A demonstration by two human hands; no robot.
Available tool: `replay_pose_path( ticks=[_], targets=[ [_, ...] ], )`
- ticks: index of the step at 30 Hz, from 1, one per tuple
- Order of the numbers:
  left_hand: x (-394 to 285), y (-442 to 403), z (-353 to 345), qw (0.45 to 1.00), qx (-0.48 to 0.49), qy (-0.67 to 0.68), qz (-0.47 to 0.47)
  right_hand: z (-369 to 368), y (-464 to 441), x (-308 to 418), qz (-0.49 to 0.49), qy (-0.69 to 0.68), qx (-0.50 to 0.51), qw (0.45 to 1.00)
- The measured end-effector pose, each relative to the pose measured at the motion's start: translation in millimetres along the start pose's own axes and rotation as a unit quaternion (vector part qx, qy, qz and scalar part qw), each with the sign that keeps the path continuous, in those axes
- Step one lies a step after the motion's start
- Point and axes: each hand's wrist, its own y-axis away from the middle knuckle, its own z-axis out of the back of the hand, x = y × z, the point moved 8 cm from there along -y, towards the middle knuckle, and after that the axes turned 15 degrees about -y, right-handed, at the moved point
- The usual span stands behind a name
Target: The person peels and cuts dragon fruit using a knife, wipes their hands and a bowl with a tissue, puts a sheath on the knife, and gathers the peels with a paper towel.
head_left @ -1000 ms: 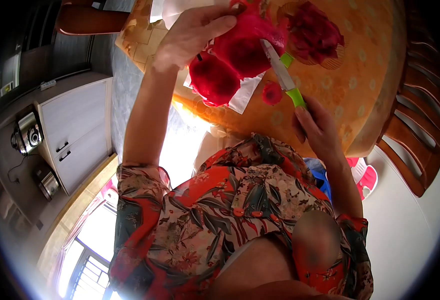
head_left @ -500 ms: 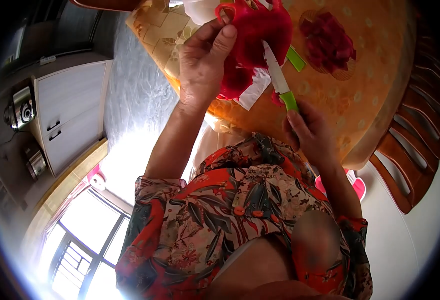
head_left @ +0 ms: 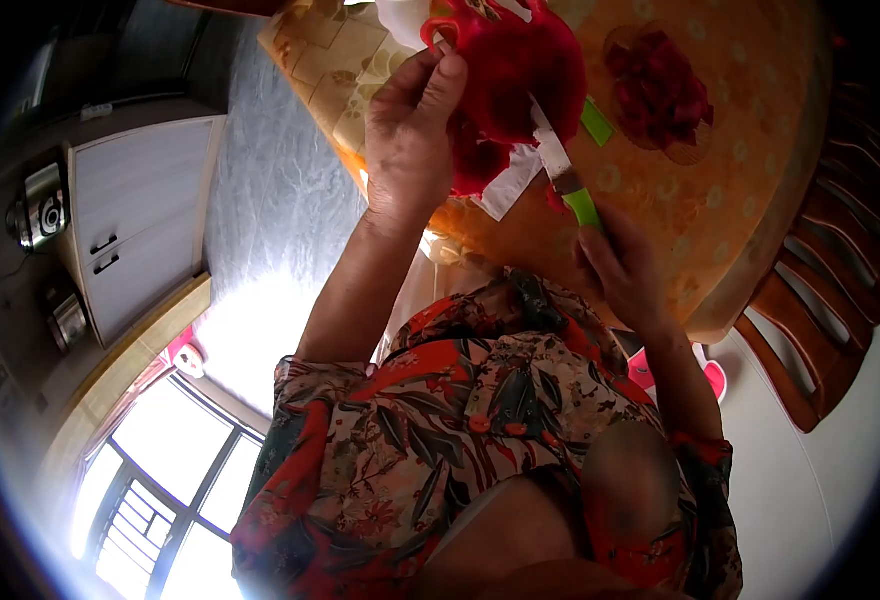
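A large, deep-red piece of fruit [head_left: 525, 75], which looks like a red dragon fruit with curled peel tips, is held up at the top of the head view. My left hand [head_left: 415, 125] is closed on its left side, thumb and fingers pinching a curled red loop of peel. My right hand [head_left: 620, 265] grips the green handle of a fruit knife [head_left: 555, 155]. The blade points up, its tip at the lower part of the fruit; I cannot tell whether it cuts in. Below the fruit lie more red pieces [head_left: 480, 165] and a white tissue [head_left: 510, 185].
Dark red chunks [head_left: 660, 88] lie on a dish [head_left: 695, 148] at the right of the cloth-covered table [head_left: 730, 215]. A green knife sheath [head_left: 596, 122] is near the fruit. Wooden chairs [head_left: 810, 310] line the right side. A white cabinet [head_left: 145, 200] stands left.
The knife and my right hand have shifted slightly down and to the right. My left hand keeps its hold on the fruit, and the view has moved a little.
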Motion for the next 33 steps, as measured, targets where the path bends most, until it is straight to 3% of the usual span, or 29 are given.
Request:
replay_pose_path(
  ticks=[5,8,17,33],
  targets=[
    [2.6,0.3,0.7,0.999,0.009,0.043,0.029,4.1,2.1,4.4,-0.034,0.042,0.025,0.998],
    [4.2,-1.6,3.0,0.999,0.013,0.024,0.017,6.7,1.8,1.4,-0.077,-0.076,0.04,0.993],
    [4.7,-1.5,4.7,0.998,0.03,0.026,0.05,11.9,-0.7,-2.8,-0.12,-0.153,0.103,0.976],
    [6.7,-0.5,0.0,0.997,0.064,0.027,0.045,21.2,-2.2,-2.3,-0.145,-0.117,0.146,0.972]
  ],
)
